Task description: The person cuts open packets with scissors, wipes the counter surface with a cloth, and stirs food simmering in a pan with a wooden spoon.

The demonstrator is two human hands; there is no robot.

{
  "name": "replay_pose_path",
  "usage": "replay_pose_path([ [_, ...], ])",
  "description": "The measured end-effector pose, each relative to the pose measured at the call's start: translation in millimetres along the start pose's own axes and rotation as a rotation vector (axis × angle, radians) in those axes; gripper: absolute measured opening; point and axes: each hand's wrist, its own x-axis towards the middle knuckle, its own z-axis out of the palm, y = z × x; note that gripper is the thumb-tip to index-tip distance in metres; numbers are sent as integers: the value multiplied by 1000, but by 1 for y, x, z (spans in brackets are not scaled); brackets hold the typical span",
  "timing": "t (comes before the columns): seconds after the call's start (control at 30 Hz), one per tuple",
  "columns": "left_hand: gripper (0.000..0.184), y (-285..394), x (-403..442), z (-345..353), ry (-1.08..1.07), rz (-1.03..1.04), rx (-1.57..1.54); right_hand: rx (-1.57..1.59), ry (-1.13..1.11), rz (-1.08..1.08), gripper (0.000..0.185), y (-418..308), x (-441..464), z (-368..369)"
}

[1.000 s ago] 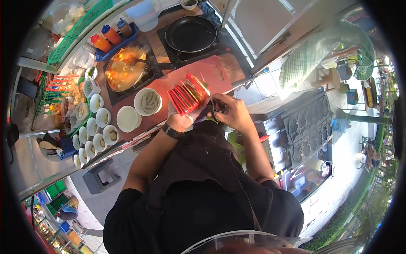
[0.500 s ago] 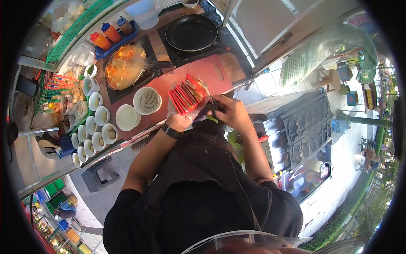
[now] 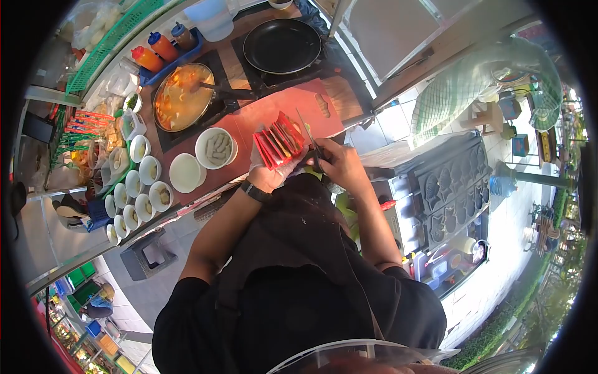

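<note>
the left hand (image 3: 266, 179), seemingly in a thin clear glove, has its fingers clamped on a fanned stack of red packets (image 3: 275, 144), held up over the near edge of the red cutting board (image 3: 255, 118) on the bench (image 3: 340, 96). the right hand (image 3: 344, 167) has its fingers closed round the dark handles of a pair of scissors (image 3: 306, 128), which points away from the body just beside the packets; whether the blades touch them i cannot tell. to the left of the packets a white bowl (image 3: 215, 133) holds pale grey pieces, with a second bowl (image 3: 185, 174) beside it. farther back, a dark utensil (image 3: 233, 95) rests in a pan (image 3: 175, 129) of orange, soupy food
</note>
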Motion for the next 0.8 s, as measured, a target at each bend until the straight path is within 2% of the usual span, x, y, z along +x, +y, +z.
replay_pose_path([
  [0.13,56,1,4,-10,5,50,-73,65,16,-65,49,-6,0,-5],
  [0.2,52,0,6,-6,-116,120,-84,69,-23,-104,51,-3,-2,-8],
  [0.27,50,5,11,-2,-170,93,-116,69,-59,-141,53,-3,-3,-10],
  [0.33,50,8,13,-1,-45,111,-106,74,-97,-184,55,-8,-3,-14],
  [0.6,59,9,15,-1,-59,130,15,-5,-62,-159,54,-14,5,-11],
  [0.8,56,7,16,14,62,234,7,7,-51,-186,52,-5,24,-5],
])
